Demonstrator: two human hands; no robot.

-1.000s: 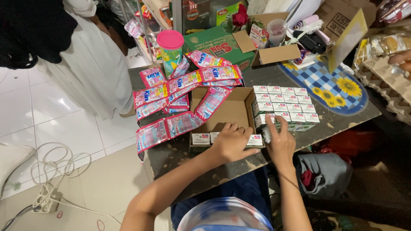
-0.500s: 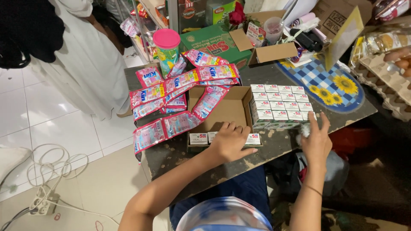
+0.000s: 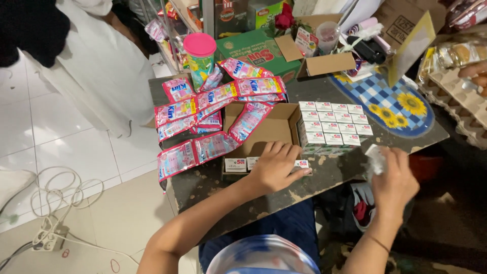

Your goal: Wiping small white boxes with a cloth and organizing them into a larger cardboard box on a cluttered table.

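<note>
While your left hand (image 3: pixel 276 165) lay flat on small white boxes (image 3: pixel 243 164) before the cardboard box (image 3: pixel 264 129), your right hand (image 3: pixel 393 180) clutched crumpled wrapping (image 3: pixel 376 158) beside it. One nudge could have pushed them off the bench (image 3: pixel 324 172).

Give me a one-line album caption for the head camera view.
Left hand rests on small white boxes by an open cardboard box; right hand holds crumpled clear wrap.

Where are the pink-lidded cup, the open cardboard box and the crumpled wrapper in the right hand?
pink-lidded cup (image 3: pixel 200 45), head view, on its lid.
open cardboard box (image 3: pixel 280 129), head view, inner floor.
crumpled wrapper (image 3: pixel 376 158), head view, middle, above the right hand (image 3: pixel 395 183).
</note>
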